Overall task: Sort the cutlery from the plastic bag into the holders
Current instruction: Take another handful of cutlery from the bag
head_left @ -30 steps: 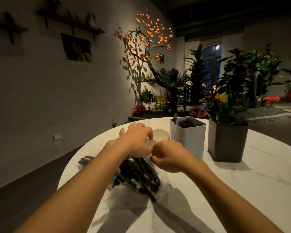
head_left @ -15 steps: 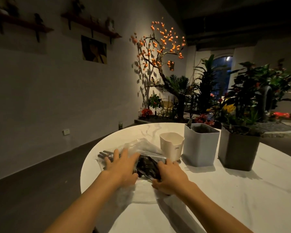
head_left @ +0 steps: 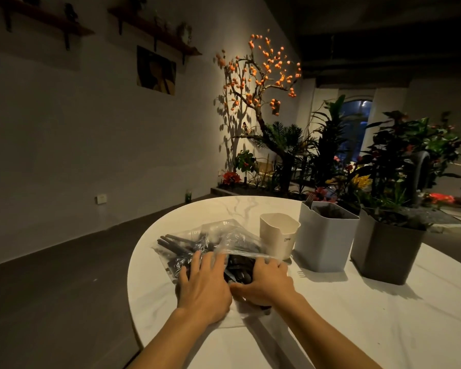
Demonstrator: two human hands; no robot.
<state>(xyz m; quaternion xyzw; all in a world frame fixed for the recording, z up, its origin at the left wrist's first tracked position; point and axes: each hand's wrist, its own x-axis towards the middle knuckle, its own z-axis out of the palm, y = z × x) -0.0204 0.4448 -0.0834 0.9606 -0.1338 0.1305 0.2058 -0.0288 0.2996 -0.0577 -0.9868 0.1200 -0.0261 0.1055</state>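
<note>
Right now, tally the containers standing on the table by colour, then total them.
Cream holder: 1
Light grey holder: 1
Dark grey holder: 1
Total: 3, all standing on the white table.

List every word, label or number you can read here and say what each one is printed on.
"CRBW": that is how the small dark print low on the side of the cream cup holder seems to read; it is tiny, so the letters are uncertain.
Nothing readable shows on the plastic bag, the light grey holder, the dark grey holder or the wall picture.
</note>
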